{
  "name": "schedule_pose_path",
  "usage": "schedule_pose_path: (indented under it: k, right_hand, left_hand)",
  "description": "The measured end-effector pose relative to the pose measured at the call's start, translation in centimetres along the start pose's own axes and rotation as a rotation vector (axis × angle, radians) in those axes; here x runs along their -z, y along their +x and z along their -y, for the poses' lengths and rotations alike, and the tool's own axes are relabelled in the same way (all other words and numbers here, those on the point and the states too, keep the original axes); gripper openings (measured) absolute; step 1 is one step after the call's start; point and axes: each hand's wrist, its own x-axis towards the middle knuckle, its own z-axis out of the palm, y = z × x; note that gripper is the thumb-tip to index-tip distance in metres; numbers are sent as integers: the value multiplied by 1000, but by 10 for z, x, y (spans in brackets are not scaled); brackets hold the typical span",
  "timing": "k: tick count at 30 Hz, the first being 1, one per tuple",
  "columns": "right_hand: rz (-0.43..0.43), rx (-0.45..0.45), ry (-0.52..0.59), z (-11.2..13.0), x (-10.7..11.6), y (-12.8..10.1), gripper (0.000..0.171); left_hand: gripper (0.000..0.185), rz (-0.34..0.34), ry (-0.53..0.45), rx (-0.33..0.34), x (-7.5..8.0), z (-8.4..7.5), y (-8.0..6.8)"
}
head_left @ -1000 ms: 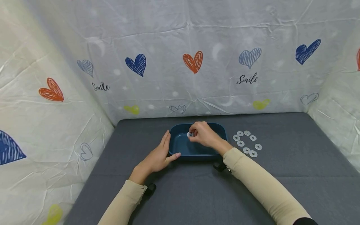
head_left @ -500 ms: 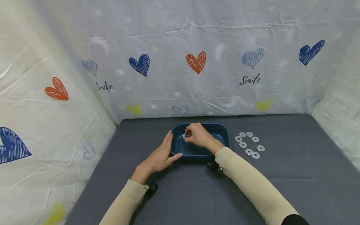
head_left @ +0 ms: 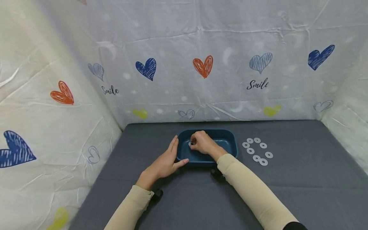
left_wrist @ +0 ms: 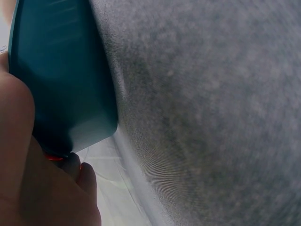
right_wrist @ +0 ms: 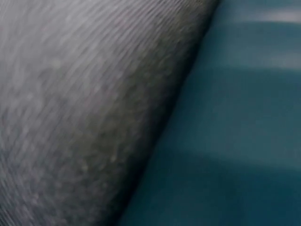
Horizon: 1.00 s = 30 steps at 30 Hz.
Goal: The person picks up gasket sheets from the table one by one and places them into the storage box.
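Note:
A dark blue rectangular tray (head_left: pixel 212 161) stands near the back of the table. My left hand (head_left: pixel 164 163) rests against its left end in the head view, fingers straight along the side and thumb at the front rim. Up close, the left wrist view has the tray's outer wall (left_wrist: pixel 66 70) beside that hand. Inside the tray, my right hand (head_left: pixel 204 143) pinches a pale flat washer (head_left: pixel 189 144) between thumb and fingertips; most of it is hidden. The right wrist view holds only the tray wall (right_wrist: pixel 244 113) and cloth, with no fingers visible.
Several pale washers (head_left: pixel 250 150) lie in a loose ring on the grey tablecloth (head_left: pixel 201 198), right of the tray. Behind the table hangs a white curtain (head_left: pixel 172 92) printed with hearts; similar cloth hangs at both sides.
My right hand has moved a little left inside the tray, still pinching the washer. The left hand keeps its place at the tray's left end. The head view has shifted slightly.

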Motion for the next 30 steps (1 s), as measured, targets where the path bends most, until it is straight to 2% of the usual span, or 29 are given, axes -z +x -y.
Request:
schedule_pose_path:
  k: [12,20,30]
  right_hand:
    - [15,54,-88,-5,-2,-3,24]
    - [37,25,-47,-5,3,-7,36]
    - [71,-28,-31,-3,23,-23,49]
  left_hand:
    - [108,-4,-4,-16,-2,-2,2]
    - [108,1,-1,-12,-3,-1,4]
    - [106,-3,-17,-3,-1,-1,3]
